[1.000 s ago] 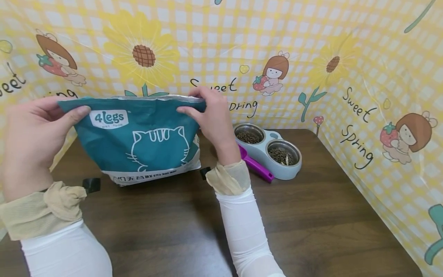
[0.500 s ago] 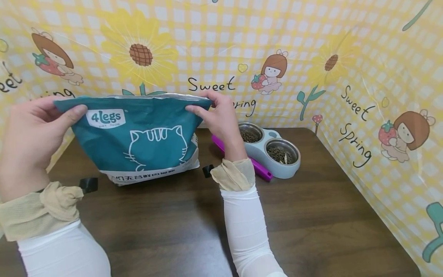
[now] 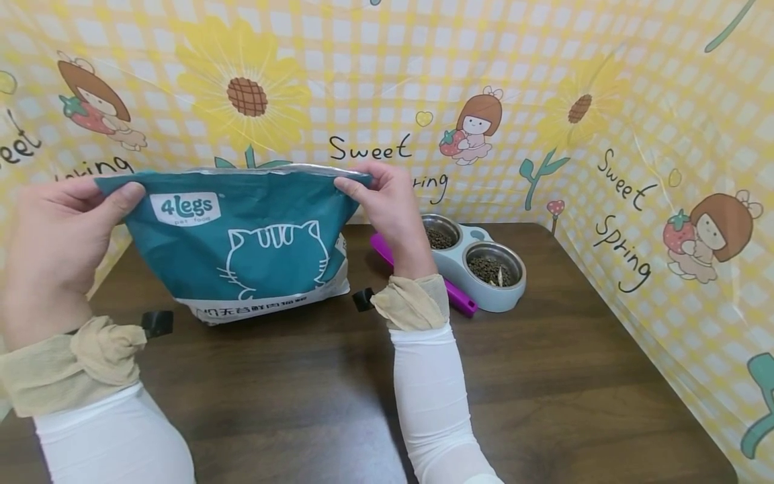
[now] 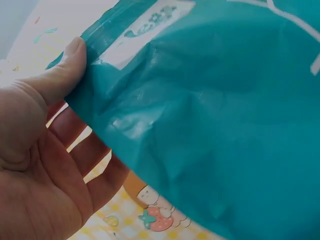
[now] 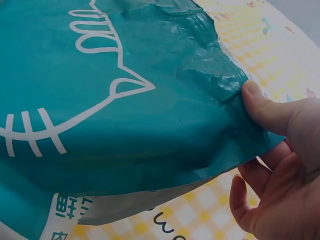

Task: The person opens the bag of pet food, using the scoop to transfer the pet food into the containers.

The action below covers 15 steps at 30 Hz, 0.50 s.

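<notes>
A teal pet food bag (image 3: 278, 249) with a white cat outline stands upright on the brown table, its silvery top edge stretched wide between both hands. At the bag's upper left corner my left hand (image 3: 66, 235) pinches the edge, thumb in front and fingers behind. My right hand (image 3: 393, 208) pinches the upper right corner the same way. In the left wrist view the thumb (image 4: 70, 67) presses the teal film beside the white label. The right wrist view has the other thumb (image 5: 267, 107) on the crinkled corner. The bag's inside is hidden.
Right of the bag sits a pale blue double feeder (image 3: 496, 299) with two metal bowls holding brown kibble. A purple scoop (image 3: 459, 296) lies against it, partly behind my right forearm. Yellow checked cloth (image 3: 387, 81) rises behind and to the right of the table (image 3: 544, 390).
My right hand has slid outward to the right along the top edge to the corner, and the edge is drawn straighter. The left hand stays at its corner.
</notes>
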Motion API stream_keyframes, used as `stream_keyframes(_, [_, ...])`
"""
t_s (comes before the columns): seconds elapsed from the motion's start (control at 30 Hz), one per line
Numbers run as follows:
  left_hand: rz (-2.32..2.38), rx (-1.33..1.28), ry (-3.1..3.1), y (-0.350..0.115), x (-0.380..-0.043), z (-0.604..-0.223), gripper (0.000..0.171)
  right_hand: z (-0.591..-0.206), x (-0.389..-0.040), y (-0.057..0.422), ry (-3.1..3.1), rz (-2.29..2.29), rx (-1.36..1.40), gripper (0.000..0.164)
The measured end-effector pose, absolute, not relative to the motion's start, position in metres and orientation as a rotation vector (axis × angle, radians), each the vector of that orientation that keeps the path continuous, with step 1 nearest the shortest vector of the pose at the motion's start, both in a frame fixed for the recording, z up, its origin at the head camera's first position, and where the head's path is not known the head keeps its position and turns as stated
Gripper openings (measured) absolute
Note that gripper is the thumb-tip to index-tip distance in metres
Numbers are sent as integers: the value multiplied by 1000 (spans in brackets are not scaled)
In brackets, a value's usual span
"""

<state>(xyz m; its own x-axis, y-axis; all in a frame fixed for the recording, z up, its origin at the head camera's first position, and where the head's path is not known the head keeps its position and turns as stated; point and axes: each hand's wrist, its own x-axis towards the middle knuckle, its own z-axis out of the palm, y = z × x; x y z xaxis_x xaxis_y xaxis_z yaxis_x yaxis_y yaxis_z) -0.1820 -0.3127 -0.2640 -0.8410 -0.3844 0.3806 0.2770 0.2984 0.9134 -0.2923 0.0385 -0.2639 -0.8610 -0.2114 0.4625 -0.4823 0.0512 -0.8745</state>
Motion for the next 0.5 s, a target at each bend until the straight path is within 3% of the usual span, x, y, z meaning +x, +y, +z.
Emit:
stream_keyframes(0.23, [-1809,189,-1812,-311,-187,-263,9,-265,-296,40,-2091,2081,625,22])
stream_keyframes(0.5, [-1881,122,-1687,-310,-193,-265,29,-265,-295,38,-2059,2135,551,24])
